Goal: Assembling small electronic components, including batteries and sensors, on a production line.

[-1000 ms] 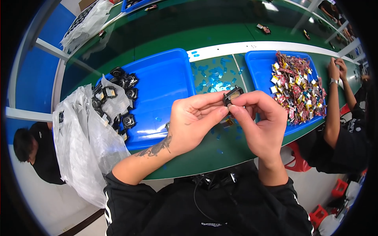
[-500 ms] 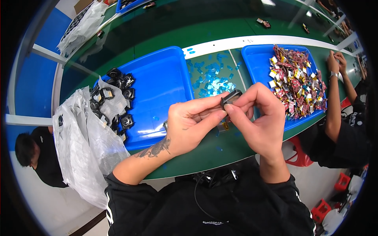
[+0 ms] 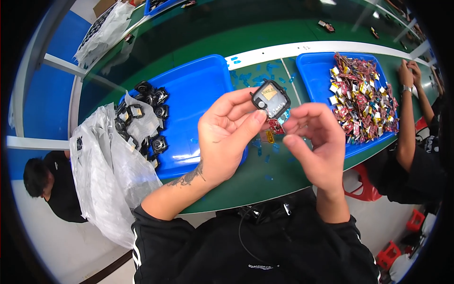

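Note:
My left hand (image 3: 224, 135) grips a black watch case (image 3: 271, 98) by its lower left edge, between thumb and fingers. The case is tilted up, and a pale rectangular face with a small tan label shows inside its black frame. Just right of it, my right hand (image 3: 319, 144) is open, thumb and fingers apart, with nothing visible between them. Below the case, a small red circuit board (image 3: 275, 126) with a yellow part shows between my hands; whether it touches the case I cannot tell. Small blue film pieces (image 3: 257, 78) lie scattered on the green table beyond.
A blue tray (image 3: 198, 90) on the left holds several black watch cases (image 3: 159, 144) and a crumpled clear plastic bag (image 3: 106, 175) overhanging its side. The right blue tray (image 3: 309, 78) carries a heap of red circuit boards (image 3: 362, 106). A co-worker's hands (image 3: 409, 73) are at far right.
The watch case has turned from edge-on to showing its pale face, and has risen slightly. My right hand has let go of it and moved a little right, its fingers spreading.

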Motion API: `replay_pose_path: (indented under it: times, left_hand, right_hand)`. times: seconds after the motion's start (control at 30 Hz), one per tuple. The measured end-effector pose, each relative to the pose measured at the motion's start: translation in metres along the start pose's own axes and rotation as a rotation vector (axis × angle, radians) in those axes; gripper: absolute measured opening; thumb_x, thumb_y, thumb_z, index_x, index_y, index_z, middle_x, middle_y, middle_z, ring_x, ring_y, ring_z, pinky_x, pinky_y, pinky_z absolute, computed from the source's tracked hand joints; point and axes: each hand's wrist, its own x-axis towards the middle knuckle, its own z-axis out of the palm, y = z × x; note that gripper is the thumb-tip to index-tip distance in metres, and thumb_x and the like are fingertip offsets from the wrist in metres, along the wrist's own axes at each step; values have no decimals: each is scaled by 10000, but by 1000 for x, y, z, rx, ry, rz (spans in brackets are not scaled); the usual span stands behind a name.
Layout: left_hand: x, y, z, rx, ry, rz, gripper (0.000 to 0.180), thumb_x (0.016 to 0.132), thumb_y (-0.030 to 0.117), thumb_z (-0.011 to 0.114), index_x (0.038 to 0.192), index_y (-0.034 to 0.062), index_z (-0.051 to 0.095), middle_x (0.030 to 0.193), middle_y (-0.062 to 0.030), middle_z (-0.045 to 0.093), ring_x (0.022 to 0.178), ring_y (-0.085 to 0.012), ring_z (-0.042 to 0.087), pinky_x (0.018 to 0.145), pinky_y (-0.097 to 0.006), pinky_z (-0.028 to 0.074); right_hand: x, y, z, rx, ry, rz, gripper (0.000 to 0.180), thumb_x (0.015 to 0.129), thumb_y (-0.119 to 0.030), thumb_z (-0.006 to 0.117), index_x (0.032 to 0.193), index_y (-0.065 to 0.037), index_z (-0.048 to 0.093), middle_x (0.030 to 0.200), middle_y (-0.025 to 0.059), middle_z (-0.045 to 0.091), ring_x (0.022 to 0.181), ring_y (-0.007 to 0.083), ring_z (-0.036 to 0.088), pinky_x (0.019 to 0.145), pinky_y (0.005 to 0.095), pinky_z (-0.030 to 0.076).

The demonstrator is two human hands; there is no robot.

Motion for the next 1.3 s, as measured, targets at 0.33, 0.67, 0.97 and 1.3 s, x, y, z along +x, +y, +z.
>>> replay_pose_path:
  times: [0.33, 0.67, 0.97, 1.3]
  left_hand:
    - [4, 14, -5, 881, -258, 398, 312, 812, -108, 634, 1097, -5, 708, 1161, -167, 634, 939, -202, 674, 789, -287, 552]
    - [10, 17, -7, 1099, -363, 559, 328, 705, -59, 736, 1023, 15, 716, 1045, -130, 678, 877, -247, 692, 719, -307, 569]
    - [8, 18, -15, 1163, -521, 507, 199, 739, 43, 776, 930, 14, 730, 925, -104, 689, 802, -249, 693, 681, -316, 558]
    - [4, 13, -7, 803, -463, 147, 115, 815, 65, 741, 912, 9, 717, 879, -117, 673, 776, -260, 679, 661, -325, 521]
  right_hand:
    - [-4, -1, -4, 90, -71, 6, 154, 871, 82, 622, 1017, 38, 646, 978, 77, 654, 914, 124, 647, 795, 254, 539]
    - [-2, -4, -13, -80, -182, -3, 174, 834, 91, 639, 985, 18, 683, 974, 96, 644, 919, 165, 665, 741, 266, 560]
    - [0, -6, -24, 121, -225, 160, 90, 849, 55, 656, 932, 27, 635, 973, 63, 596, 893, 115, 608, 695, 218, 543]
    - [-2, -8, -21, 233, -93, 224, 111, 875, 29, 650, 982, 35, 618, 918, 49, 623, 809, 85, 606, 653, 217, 531]
